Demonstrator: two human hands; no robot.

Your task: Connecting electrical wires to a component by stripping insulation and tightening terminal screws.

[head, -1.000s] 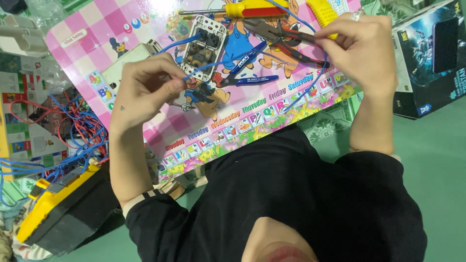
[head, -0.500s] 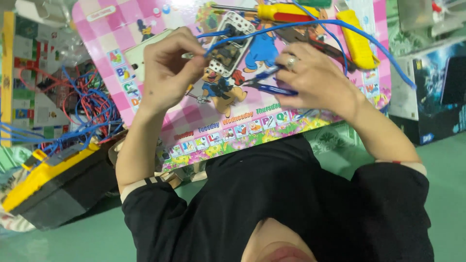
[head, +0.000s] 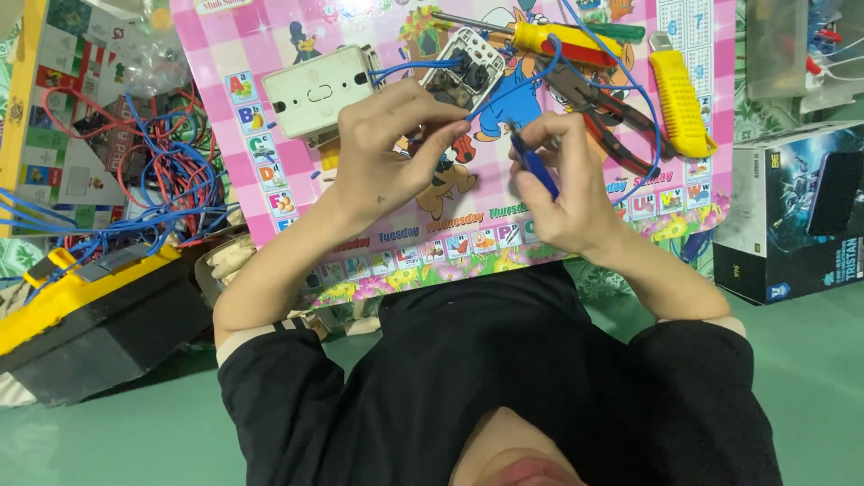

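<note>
You are looking down from above at your two hands working over a pink checked board (head: 270, 162) printed with cartoon animals, letters and weekday words.

Your left hand (head: 387, 157) is sitting near the middle of the board, its fingers (head: 432, 117) curled and pinching a blue wire (head: 409, 67). That wire is running up to a switch (head: 463, 72), a white unit with its dark insides showing, which is lying on the board just above your fingertips.

Your right hand (head: 562, 184) is lying just beside the left, a little apart from it. Its fingers (head: 540, 130) are closed around a thin blue tool (head: 535, 166), whose tip is pointing up toward the switch. A second stretch of blue wire is looping from the switch past this hand and across the tools.

A white box (head: 315, 90) is resting on the board to the left of the switch. To the right, a screwdriver (head: 553, 38) with a yellow and red handle, pliers (head: 598, 112) with red and black grips, and a yellow cutter (head: 679, 103) are lying close together.

Off the board to the left, a tangle of red and blue wires (head: 171, 180) is spreading over a yellow and black case (head: 81, 315). A dark carton (head: 796, 211) is standing on the green floor (head: 810, 360) to the right.
</note>
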